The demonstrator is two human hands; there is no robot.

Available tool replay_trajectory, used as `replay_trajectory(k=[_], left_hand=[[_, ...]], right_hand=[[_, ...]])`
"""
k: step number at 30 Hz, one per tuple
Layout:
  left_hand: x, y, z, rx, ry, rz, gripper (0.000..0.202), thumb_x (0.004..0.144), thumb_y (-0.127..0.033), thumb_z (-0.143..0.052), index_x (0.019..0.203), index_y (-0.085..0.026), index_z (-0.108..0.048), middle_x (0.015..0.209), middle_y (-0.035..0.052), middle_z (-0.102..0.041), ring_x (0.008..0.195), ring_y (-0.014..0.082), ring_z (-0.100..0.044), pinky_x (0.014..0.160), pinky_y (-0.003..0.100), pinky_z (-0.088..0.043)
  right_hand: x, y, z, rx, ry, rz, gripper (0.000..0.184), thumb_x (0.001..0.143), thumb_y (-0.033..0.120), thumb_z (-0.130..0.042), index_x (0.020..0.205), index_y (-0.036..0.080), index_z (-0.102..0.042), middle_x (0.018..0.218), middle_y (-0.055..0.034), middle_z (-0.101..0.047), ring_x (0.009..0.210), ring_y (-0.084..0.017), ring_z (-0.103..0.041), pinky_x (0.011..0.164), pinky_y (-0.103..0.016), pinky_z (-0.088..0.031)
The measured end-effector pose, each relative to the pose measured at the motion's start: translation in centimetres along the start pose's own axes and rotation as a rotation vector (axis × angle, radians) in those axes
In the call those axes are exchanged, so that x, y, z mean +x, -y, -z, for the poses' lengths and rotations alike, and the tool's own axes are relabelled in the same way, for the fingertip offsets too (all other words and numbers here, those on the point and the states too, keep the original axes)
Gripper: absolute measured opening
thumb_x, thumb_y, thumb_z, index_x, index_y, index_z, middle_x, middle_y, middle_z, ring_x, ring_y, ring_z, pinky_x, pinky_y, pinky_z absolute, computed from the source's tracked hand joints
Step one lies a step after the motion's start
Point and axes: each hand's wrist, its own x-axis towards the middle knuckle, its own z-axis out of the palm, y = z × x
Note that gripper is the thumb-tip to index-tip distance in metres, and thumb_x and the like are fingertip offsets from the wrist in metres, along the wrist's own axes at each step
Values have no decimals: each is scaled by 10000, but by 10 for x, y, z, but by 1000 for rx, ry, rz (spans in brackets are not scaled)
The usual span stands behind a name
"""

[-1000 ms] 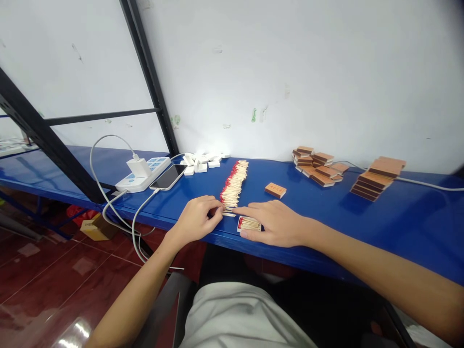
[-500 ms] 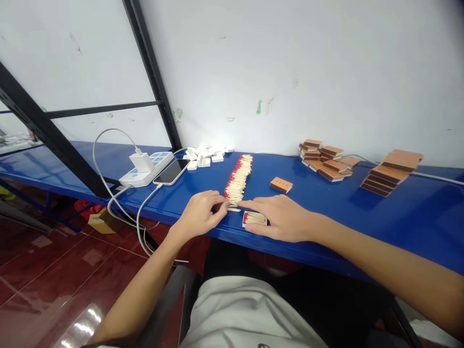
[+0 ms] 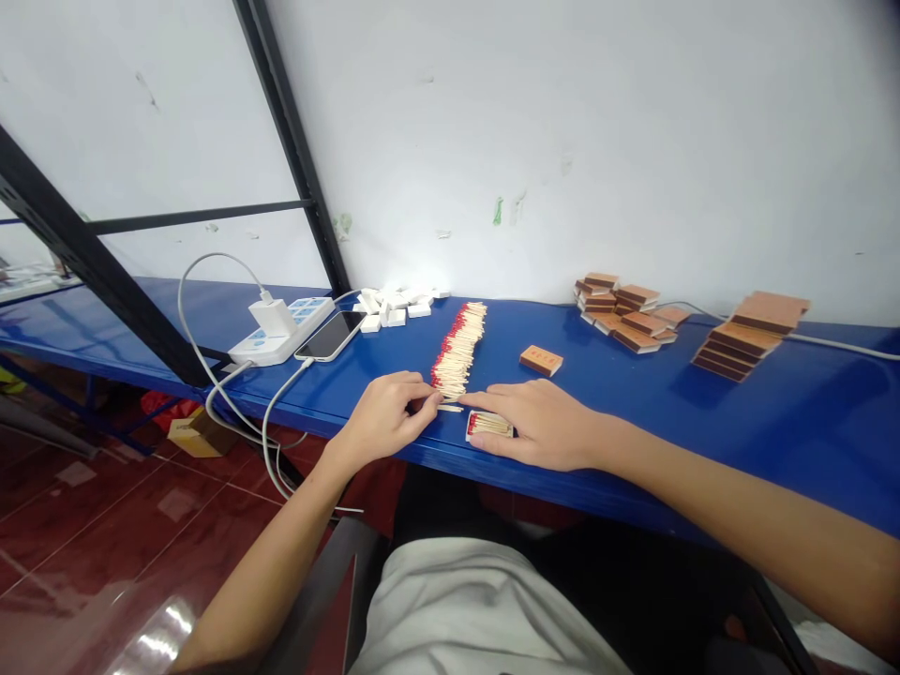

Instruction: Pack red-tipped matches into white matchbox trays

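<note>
A long row of red-headed matches [image 3: 458, 347] lies on the blue table. My left hand [image 3: 390, 414] is at its near end, thumb and forefinger pinched around matches there; the fingertips partly hide them. A loose match [image 3: 450, 408] lies beside the thumb. From the other side, my right hand [image 3: 541, 424] reaches in with its forefinger stretched out to the same end of the row. Its fingers are apart, spanning an inner matchbox tray [image 3: 490, 425] filled with matches, and its thumb lies at the tray's near edge.
A closed matchbox [image 3: 541, 360] lies beyond my right hand. Further back are a heap of matchboxes [image 3: 625, 314], a leaning stack of matchboxes [image 3: 752, 336] and white trays [image 3: 396, 305]. A phone [image 3: 330, 336], power strip [image 3: 285, 337] and cables sit left, beside a black post [image 3: 299, 141].
The view has shifted slightly. Both hands stay at the near end of the match row with almost no movement.
</note>
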Motion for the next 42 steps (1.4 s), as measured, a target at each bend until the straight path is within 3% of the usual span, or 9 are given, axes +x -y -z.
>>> replay_trajectory(k=[13, 20, 30, 42], left_hand=[[1, -2, 2, -40, -2, -24, 391, 1018, -324, -450, 743, -171, -681, 676, 16, -559, 649, 147, -510, 648, 281, -366], [0, -2, 3, -73, 20, -14, 356, 1014, -324, -462, 820, -169, -716, 730, 30, -608, 686, 152, -541, 669, 277, -381], [0, -6, 5, -122, 33, -15, 179, 907, -233, -564, 849, -180, -726, 695, 3, -590, 640, 131, -518, 632, 254, -389], [-1, -5, 3, -121, 8, 2, 129, 884, -226, -597, 936, -185, -708, 693, -19, -564, 632, 117, -513, 628, 244, -396]], right_hand=[[2, 3, 0, -21, 14, -36, 580, 1021, 575, -362, 1465, 234, -509, 1051, -104, -712, 920, -270, -678, 768, -350, -441], [1, 4, 0, -57, 14, -30, 580, 1024, 578, -342, 1445, 222, -524, 1032, -96, -708, 895, -267, -681, 730, -345, -433], [0, 3, 0, -41, 6, -12, 575, 1020, 577, -358, 1429, 220, -545, 1031, -95, -705, 893, -262, -677, 732, -344, -440], [-1, 2, 0, -69, 11, 13, 532, 1016, 570, -374, 1390, 246, -567, 963, -75, -694, 812, -241, -660, 672, -314, -394]])
